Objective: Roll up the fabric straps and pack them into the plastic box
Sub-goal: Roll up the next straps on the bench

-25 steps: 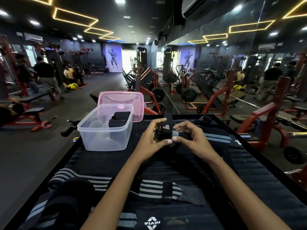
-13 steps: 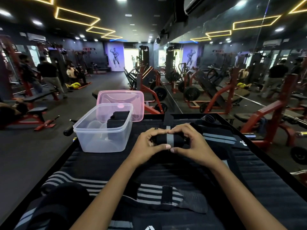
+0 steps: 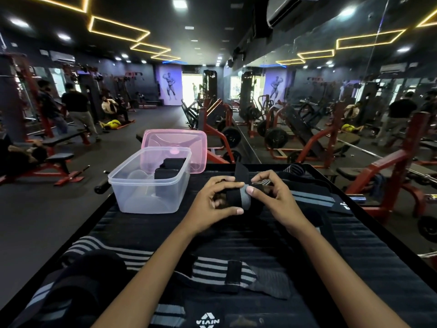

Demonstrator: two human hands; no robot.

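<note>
Both hands work above the middle of the desk [image 3: 369,256]. The left hand [image 3: 212,204] grasps the strap roll [image 3: 238,200]; the right hand [image 3: 272,197] pinches its loose tail. The plastic box [image 3: 151,183] stands at the far left edge, with rolled straps inside and a pink lid [image 3: 175,143] behind it. Keep the tail taut, align the edges on each turn, and press the end flat before release. A logo patch [image 3: 208,320] at the near edge reads "NIVIA", mirrored.

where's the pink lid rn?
Head view, upper centre-left: the pink lid stands tilted just behind the clear box, at the table's far edge, left of the hands.
</note>
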